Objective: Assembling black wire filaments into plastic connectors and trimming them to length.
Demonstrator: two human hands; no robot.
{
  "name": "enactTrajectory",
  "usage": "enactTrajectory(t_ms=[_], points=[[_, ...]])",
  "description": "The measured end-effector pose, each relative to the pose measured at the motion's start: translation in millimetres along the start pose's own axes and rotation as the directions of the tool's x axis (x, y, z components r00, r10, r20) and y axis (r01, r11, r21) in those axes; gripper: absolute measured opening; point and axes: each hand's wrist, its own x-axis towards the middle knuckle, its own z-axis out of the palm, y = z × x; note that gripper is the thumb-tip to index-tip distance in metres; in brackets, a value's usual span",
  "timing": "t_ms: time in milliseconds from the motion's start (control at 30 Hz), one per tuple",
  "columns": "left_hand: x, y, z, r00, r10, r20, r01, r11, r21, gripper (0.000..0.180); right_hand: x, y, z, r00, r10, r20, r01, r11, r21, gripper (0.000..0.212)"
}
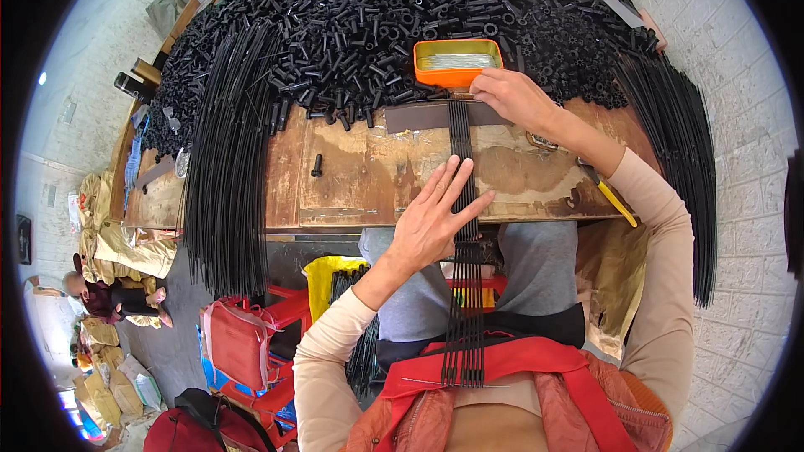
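Left hand (435,216) lies flat, fingers spread, on the black rods (463,201) at the workbench's (360,176) front edge; right hand (512,96) pinches their far ends beside the orange tin (457,62).

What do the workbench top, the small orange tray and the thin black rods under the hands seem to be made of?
Workbench top: worn wood, shown by grain, stains and board seams. Orange tray: probably plastic or painted metal; smooth, glossy, rounded corners. Black rods: likely coated metal wire or plastic; thin, straight, faint sheen. The left hand presses them flat.

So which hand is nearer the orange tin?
Right. The right hand is just beside the orange tin, at its lower right corner; the left hand lies flat on the black rods, further down the table.
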Motion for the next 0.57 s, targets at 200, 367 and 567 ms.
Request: enactTrajectory(t_ms=[200, 367, 567], points=[[0.4, -0.6, -0.4, 1.000, 0.007, 0.004, -0.007, 1.000, 0.019, 0.086, -1.6, -2.7, 3.1, 0.997, -0.034, -0.066, 0.033, 0.999, -0.016, 0.010], [0.2, -0.8, -0.6, 1.000, 0.005, 0.005, -0.005, 1.000, 0.018, 0.086, 5.7, -6.4, 1.5, 1.000, -0.003, -0.016, 0.003, 0.999, -0.049, 0.014], [-0.2, -0.7, 0.4, 1.000, 0.013, 0.001, -0.013, 1.000, -0.008, 0.087, 1.3, -8.8, -1.7, 0.998, 0.003, -0.069, -0.002, 1.000, 0.021, 0.022]])
